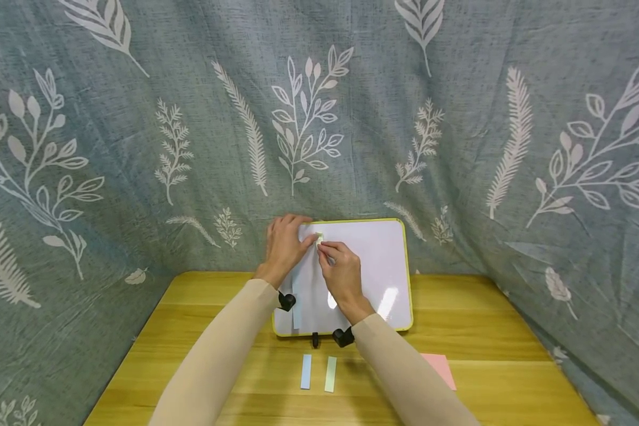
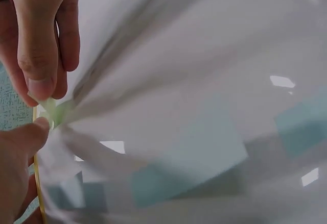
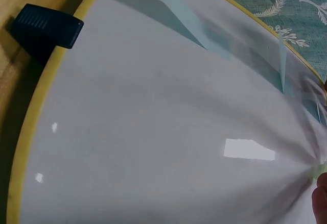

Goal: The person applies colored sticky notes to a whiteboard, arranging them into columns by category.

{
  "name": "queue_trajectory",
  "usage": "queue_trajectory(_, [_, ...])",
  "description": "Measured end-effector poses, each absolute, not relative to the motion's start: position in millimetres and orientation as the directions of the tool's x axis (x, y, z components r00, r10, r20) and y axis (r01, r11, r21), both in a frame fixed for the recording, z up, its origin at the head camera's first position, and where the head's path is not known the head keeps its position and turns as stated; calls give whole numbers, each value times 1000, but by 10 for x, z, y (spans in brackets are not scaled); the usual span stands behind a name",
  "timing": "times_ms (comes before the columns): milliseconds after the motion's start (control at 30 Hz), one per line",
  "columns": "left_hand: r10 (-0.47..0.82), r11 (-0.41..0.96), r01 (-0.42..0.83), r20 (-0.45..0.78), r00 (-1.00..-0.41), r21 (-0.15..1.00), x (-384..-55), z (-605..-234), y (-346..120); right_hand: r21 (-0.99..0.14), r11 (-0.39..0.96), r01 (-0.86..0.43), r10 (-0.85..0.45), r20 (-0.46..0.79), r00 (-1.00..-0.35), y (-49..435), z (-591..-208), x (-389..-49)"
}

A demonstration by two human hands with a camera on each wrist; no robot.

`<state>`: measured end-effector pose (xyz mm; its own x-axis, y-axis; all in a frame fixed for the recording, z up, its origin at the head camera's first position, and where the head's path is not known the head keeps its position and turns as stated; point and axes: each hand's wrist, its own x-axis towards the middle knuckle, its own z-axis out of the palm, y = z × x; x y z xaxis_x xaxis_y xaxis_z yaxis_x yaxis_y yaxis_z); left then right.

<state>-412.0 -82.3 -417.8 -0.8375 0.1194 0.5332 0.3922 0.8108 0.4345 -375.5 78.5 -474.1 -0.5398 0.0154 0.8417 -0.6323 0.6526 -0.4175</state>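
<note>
A whiteboard (image 1: 373, 266) with a yellow rim leans upright at the table's back. My right hand (image 1: 342, 273) pinches a small pale green sticky strip (image 2: 62, 112) near the board's top, thumb against fingers. From the left, my left hand (image 1: 286, 244) reaches the same strip, its thumb tip touching it. The other left fingers extend past the board's top rim, partly hidden. Pale blue sticky notes (image 2: 301, 124) run down the board's left side, some with edges lifting off the surface. In the right wrist view only the fingertips of the right hand (image 3: 320, 198) show.
On the wooden table (image 1: 207, 331) in front of the board lie a blue strip (image 1: 306, 371) and a green strip (image 1: 331, 374). A pink sheet (image 1: 441, 370) sits partly behind the right sleeve. A black clip (image 3: 48, 26) holds the board's lower rim. A patterned curtain (image 1: 351, 177) hangs behind.
</note>
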Motion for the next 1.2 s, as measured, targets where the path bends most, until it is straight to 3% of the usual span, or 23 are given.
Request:
queue_trajectory(500, [3,774,382,601,-799,504,-4200,-4298,-712,-416,643,-643,-20,830,-557,760,-4801,-3765])
queue_trajectory(1200, [-144,724,323,591,-794,610,-4278,-4308,-551,-408,647,-644,-33,829,-558,784,-4812,-3784])
